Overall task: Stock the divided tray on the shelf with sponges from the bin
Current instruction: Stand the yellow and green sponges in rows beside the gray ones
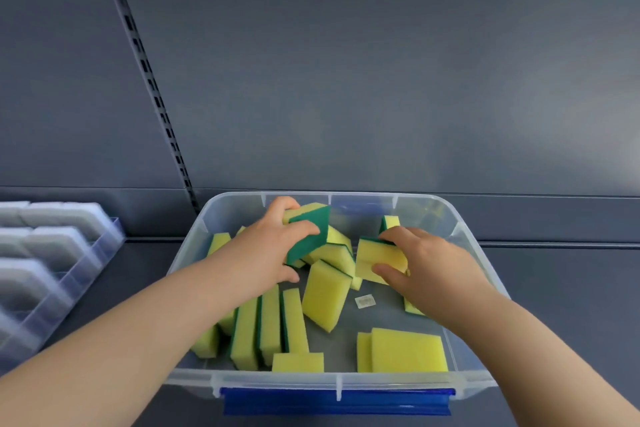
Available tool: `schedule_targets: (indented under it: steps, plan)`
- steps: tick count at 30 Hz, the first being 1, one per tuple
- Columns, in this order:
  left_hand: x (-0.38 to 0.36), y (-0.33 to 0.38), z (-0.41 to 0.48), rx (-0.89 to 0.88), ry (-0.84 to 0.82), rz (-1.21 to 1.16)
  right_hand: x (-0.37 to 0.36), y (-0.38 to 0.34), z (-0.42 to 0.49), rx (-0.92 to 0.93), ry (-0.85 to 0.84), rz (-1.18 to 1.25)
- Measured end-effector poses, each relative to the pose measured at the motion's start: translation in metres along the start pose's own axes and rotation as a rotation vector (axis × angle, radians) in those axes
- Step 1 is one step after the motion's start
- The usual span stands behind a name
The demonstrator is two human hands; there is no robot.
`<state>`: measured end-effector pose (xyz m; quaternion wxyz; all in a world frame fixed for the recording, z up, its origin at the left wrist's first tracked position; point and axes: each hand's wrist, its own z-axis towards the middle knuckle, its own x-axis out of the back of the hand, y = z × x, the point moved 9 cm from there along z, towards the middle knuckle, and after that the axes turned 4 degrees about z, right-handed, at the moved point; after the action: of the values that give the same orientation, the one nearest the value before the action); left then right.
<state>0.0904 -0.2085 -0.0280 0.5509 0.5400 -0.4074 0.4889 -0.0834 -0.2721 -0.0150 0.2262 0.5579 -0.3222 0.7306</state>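
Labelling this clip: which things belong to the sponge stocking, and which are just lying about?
Job: bin, loose sponges, divided tray, left hand gripping green-faced sponge, right hand gripping yellow-faced sponge.
Lying about: small white slip in bin, slotted shelf upright.

Light falls soft and even where I work, fairly bright, with a pale glow on the grey back panel (588, 114) toward three o'clock. Shadows inside the bin (277, 378) are faint. The sponges (325, 291) look crisp; the divided tray (86, 263) at nine o'clock is smeared, washed out, and bent by the wide lens.
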Motion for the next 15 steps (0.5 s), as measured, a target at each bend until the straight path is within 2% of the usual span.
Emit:
schedule_targets:
  steps: [5, 9, 12, 15]
  plan:
    - [-0.004, -0.003, -0.011, -0.039, -0.042, 0.393, -0.006, -0.019, -0.007, -0.001, 0.042, 0.066]
    - [0.005, 0.001, -0.013, -0.071, 0.018, 0.638, 0.002, -0.03, -0.014, -0.019, 0.137, 0.082]
    - [0.001, 0.0, -0.012, -0.079, 0.006, 0.72, 0.005, -0.039, -0.021, -0.032, 0.186, 0.076]
    - [0.0, -0.001, -0.015, -0.079, 0.012, 0.704, 0.007, -0.045, -0.028, -0.056, 0.219, 0.074]
